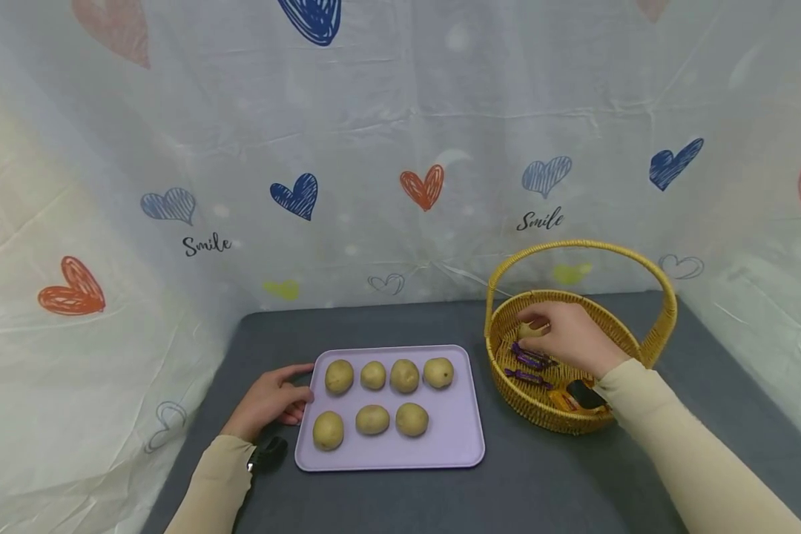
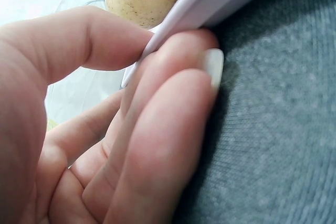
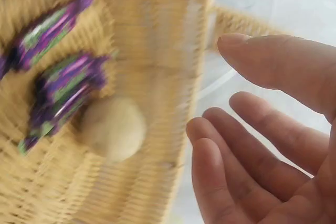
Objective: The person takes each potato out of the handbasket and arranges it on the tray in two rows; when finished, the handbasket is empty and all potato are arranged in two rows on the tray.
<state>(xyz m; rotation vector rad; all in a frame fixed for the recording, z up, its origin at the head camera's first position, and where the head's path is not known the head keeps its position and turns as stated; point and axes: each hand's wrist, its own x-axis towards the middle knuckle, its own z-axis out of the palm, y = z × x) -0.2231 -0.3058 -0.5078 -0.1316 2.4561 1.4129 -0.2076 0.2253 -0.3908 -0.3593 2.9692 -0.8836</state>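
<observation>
At the left edge of a lilac tray point(image 1: 447, 437), my left hand point(image 1: 270, 400) pinches the rim between thumb and curled fingers; the left wrist view shows the thumb on top and fingertips underneath. Several potatoes point(image 1: 404, 376) lie on the tray in two rows. My right hand point(image 1: 567, 334) is inside the yellow wicker basket point(image 1: 541, 420), over a potato point(image 3: 114, 128). In the right wrist view its fingers are parted and bent slightly, holding nothing, apart from that potato. Purple-wrapped candies point(image 3: 68, 90) lie beside the potato on the basket's bottom.
The basket's tall handle point(image 1: 577, 244) arches over the right hand. Orange-wrapped candy point(image 1: 564, 400) lies at the basket's near side, partly hidden by the black wrist camera point(image 1: 585, 394). A white curtain with printed hearts point(image 1: 422, 187) hangs behind the dark grey table point(image 1: 387, 504).
</observation>
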